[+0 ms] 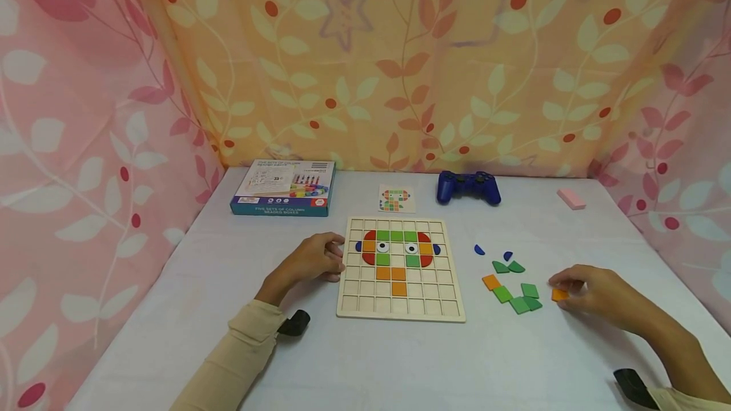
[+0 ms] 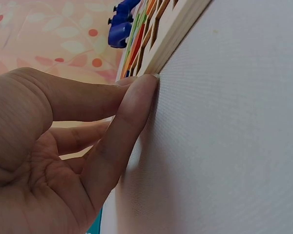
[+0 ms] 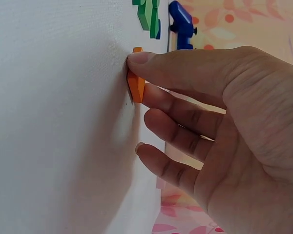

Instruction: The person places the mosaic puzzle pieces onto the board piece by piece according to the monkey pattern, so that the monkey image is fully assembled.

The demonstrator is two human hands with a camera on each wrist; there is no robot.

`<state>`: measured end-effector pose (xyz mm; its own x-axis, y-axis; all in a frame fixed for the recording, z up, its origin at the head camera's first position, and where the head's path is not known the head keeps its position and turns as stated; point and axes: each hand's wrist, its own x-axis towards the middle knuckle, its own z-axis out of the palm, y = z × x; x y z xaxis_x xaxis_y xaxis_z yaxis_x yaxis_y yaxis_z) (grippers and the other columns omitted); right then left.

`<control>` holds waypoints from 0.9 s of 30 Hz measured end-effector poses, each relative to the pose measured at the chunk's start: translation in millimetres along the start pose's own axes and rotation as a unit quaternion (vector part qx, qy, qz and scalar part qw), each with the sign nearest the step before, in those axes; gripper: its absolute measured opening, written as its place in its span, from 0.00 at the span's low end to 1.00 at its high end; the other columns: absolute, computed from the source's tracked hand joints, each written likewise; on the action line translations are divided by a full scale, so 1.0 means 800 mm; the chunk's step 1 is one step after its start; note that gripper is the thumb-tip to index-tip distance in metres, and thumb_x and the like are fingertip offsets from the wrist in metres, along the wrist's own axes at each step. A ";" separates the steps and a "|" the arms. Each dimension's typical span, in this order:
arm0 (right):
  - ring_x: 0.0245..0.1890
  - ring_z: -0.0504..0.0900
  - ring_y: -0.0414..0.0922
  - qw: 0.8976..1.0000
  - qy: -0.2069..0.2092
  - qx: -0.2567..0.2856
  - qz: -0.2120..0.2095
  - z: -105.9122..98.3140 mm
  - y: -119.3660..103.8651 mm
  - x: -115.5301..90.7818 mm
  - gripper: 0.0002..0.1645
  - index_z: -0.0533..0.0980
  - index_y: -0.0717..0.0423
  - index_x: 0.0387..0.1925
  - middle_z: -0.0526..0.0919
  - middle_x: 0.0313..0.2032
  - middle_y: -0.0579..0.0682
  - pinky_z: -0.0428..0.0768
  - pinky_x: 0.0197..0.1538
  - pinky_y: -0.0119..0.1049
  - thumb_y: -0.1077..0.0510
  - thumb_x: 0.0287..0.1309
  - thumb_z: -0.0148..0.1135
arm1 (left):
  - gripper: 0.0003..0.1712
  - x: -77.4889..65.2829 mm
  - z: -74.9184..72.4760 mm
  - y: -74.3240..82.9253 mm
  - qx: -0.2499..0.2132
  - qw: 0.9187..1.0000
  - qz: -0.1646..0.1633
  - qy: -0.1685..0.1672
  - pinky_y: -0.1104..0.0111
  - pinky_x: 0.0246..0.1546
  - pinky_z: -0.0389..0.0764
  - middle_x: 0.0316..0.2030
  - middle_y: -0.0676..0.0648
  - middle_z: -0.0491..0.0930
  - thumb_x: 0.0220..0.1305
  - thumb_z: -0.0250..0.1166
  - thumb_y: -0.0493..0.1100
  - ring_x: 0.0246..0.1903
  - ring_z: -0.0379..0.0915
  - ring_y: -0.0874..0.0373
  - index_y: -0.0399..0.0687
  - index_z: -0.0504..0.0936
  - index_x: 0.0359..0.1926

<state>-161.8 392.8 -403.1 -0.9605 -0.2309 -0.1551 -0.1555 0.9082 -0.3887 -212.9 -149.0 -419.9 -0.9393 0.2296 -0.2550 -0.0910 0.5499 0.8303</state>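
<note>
My left hand (image 1: 313, 257) is at the left edge of a wooden grid board (image 1: 365, 306), its thumb and a bent finger holding that edge in the left wrist view. Red, green, orange and blue pieces and two eye tiles (image 1: 411, 248) form a face-like pattern in the board's cells. Over on the right, my right hand (image 1: 599, 293) pinches an orange square tile (image 3: 136, 87) by its edges, low at the white cloth. Whether the tile touches the cloth, I cannot tell. Left of that hand lie loose green tiles (image 1: 520, 305), another orange tile (image 1: 490, 282) and blue half-discs (image 1: 479, 250).
Behind the board lies a small pattern card (image 1: 396, 198). A flat box (image 1: 282, 188) stands at the back left, a blue game controller (image 1: 468, 188) at the back, and a pink block (image 1: 571, 198) at the back right. Floral curtains (image 1: 365, 81) enclose the table.
</note>
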 end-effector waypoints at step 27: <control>0.40 0.74 0.40 0.989 -0.002 0.004 -0.144 0.036 -0.128 0.057 0.15 0.88 0.48 0.46 0.82 0.38 0.37 0.78 0.41 0.32 0.50 0.57 0.78 | 0.34 -0.001 0.000 0.000 -0.011 1.000 -0.005 -0.002 0.68 0.38 0.90 0.47 0.42 0.80 0.65 0.72 0.32 0.36 0.82 0.54 0.39 0.74 0.71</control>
<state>-183.1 279.3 -396.6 -0.8752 -0.4820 -0.0404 -0.4215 0.8010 -0.4251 -212.3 -149.3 -419.9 -0.9369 0.2275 -0.2653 -0.1079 0.5339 0.8387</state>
